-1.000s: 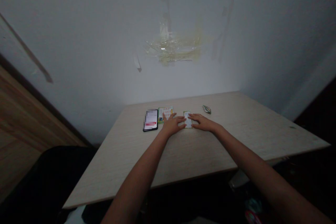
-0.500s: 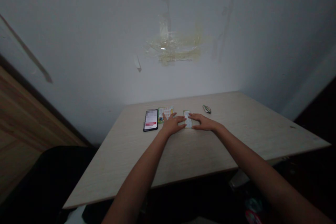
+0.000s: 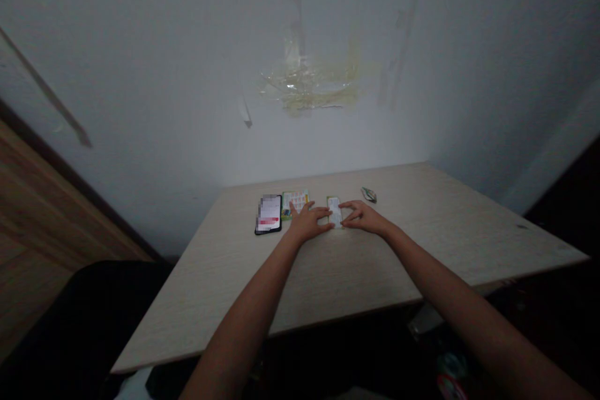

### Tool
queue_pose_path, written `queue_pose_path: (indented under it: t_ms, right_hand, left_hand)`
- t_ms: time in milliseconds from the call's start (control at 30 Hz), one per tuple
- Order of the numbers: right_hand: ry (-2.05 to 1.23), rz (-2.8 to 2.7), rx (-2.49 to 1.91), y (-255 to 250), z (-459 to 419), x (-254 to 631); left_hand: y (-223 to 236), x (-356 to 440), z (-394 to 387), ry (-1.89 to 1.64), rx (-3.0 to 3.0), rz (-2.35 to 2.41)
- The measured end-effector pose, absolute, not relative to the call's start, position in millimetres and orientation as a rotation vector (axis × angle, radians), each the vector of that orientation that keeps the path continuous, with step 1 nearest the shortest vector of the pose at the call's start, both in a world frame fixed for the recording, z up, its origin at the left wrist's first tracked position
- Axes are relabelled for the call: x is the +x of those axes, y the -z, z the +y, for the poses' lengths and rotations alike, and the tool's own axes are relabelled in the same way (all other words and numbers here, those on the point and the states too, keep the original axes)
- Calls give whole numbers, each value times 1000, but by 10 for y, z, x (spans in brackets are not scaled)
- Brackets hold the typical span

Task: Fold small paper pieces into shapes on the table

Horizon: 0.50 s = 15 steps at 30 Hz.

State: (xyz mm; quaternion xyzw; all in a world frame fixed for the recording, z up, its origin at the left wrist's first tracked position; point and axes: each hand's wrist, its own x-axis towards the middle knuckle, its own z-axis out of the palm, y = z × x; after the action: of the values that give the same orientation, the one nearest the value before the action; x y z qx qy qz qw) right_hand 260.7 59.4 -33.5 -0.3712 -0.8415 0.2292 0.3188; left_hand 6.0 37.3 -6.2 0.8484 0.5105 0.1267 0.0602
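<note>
A small white card or packet with a green edge point(image 3: 334, 210) lies flat on the light wooden table point(image 3: 356, 269). My left hand point(image 3: 309, 220) rests flat beside it, fingers stretched out and touching its left edge. From the right, my right hand point(image 3: 363, 215) meets the card with slightly curled fingers, the fingertips on its right edge. Neither hand lifts the card.
A black phone point(image 3: 269, 214) with a lit screen lies left of my left hand. A green printed card point(image 3: 295, 202) sits between phone and hand. A small crumpled wrapper point(image 3: 369, 194) lies farther back on the right. A white wall stands behind the table; a dark chair point(image 3: 89, 319) is at lower left.
My right hand's fingers have curled a little and drawn in toward the card's right edge. The left hand and the card stay where they were.
</note>
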Motion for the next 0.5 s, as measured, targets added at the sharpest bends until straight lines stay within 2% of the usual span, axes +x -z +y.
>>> queue_pose_path:
  t_ms: [500]
  right_hand:
    - [-534, -2179, -1063, 323, 593, 2607]
  left_hand:
    - [48, 55, 356, -374, 2577, 1545]
